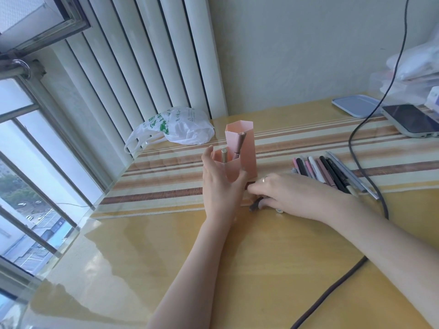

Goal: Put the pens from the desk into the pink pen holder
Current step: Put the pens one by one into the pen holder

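I have one head-worn wide-angle view, looking forward and steeply down across the desk [237, 245] toward the wall corner, close in, with the window [28, 162] at its left edge.

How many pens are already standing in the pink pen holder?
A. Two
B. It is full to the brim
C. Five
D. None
A: a gold pen and a pinkish-brown pen stand in the low front part of the pink pen holder, while the row of pens lies on the desk to its right.
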`<action>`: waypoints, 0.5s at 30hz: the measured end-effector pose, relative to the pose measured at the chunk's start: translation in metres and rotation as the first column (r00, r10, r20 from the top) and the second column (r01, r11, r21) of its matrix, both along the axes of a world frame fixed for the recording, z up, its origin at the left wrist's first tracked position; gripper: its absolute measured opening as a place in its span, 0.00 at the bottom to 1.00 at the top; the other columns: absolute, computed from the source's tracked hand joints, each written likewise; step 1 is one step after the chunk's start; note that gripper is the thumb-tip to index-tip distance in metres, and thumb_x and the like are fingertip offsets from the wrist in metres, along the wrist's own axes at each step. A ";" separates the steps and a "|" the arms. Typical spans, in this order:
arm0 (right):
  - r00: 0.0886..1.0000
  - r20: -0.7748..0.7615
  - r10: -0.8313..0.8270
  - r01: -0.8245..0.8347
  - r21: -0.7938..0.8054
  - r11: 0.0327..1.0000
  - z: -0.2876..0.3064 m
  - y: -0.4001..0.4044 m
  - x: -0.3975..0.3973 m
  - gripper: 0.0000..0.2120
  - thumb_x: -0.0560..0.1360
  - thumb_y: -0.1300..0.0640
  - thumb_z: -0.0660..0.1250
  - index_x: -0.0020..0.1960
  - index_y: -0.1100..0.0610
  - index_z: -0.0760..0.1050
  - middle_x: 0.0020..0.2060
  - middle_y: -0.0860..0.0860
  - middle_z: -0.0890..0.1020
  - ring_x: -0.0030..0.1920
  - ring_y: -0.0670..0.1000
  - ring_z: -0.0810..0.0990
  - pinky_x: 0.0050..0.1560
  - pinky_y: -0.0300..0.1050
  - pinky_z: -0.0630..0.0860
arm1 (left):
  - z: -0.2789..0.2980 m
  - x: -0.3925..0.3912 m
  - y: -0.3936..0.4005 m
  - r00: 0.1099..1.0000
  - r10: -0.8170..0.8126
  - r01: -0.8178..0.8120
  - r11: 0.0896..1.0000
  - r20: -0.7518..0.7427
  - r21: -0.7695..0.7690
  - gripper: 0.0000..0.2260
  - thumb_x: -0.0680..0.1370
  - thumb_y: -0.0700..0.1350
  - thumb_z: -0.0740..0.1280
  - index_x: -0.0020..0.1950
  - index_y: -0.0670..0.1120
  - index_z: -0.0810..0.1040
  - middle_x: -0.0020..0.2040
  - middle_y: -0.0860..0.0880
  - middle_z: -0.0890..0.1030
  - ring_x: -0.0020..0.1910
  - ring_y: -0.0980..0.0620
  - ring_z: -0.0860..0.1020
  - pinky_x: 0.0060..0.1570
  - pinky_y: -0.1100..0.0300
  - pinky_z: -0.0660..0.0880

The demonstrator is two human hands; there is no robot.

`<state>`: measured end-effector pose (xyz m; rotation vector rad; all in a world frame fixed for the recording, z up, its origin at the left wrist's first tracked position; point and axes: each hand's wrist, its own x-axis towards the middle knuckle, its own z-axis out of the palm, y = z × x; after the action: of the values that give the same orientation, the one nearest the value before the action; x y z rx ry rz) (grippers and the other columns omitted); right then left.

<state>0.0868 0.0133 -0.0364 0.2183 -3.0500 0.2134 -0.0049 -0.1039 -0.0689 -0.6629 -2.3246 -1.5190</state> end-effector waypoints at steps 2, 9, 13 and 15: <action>0.987 -0.162 0.003 -0.011 -0.049 0.999 -0.003 0.001 0.000 0.03 0.81 0.52 0.58 0.51 0.50 0.65 0.33 0.41 0.69 0.33 0.42 0.71 0.31 0.37 0.66 | 0.000 0.000 -0.001 1.000 -0.010 0.010 1.000 0.001 0.002 0.33 0.70 0.45 0.71 0.71 0.48 0.58 0.62 0.46 0.73 0.59 0.44 0.73 0.51 0.53 0.72; 0.462 -0.802 -0.379 -0.339 -0.554 0.760 0.016 -0.001 0.004 0.07 0.82 0.59 0.56 0.57 0.49 0.61 0.48 0.54 0.82 0.41 0.51 0.85 0.30 0.47 0.80 | 0.001 0.001 0.000 0.999 -0.032 0.032 0.999 -0.010 0.023 0.32 0.69 0.44 0.71 0.70 0.49 0.59 0.63 0.50 0.74 0.61 0.50 0.72 0.48 0.61 0.68; 0.354 -0.800 -0.484 -0.488 -0.599 0.635 0.032 -0.006 0.016 0.13 0.81 0.70 0.55 0.61 0.60 0.55 0.51 0.43 0.82 0.46 0.48 0.85 0.39 0.51 0.84 | 0.002 0.007 0.001 0.992 -0.126 0.125 0.992 -0.031 -0.025 0.33 0.70 0.46 0.72 0.70 0.50 0.59 0.64 0.51 0.72 0.63 0.57 0.69 0.49 0.67 0.64; 0.315 -0.807 -0.499 -0.499 -0.588 0.636 0.035 -0.009 0.017 0.12 0.81 0.72 0.53 0.58 0.59 0.55 0.52 0.28 0.78 0.48 0.42 0.84 0.41 0.49 0.84 | 0.003 0.009 0.001 0.987 -0.155 0.154 0.987 -0.039 -0.039 0.33 0.70 0.47 0.72 0.69 0.51 0.59 0.61 0.54 0.72 0.59 0.61 0.69 0.49 0.65 0.64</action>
<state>0.1034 0.0046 -0.0011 0.1678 -1.4458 0.9825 0.0038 -0.1033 -0.0662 -0.8943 -2.3214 -1.5142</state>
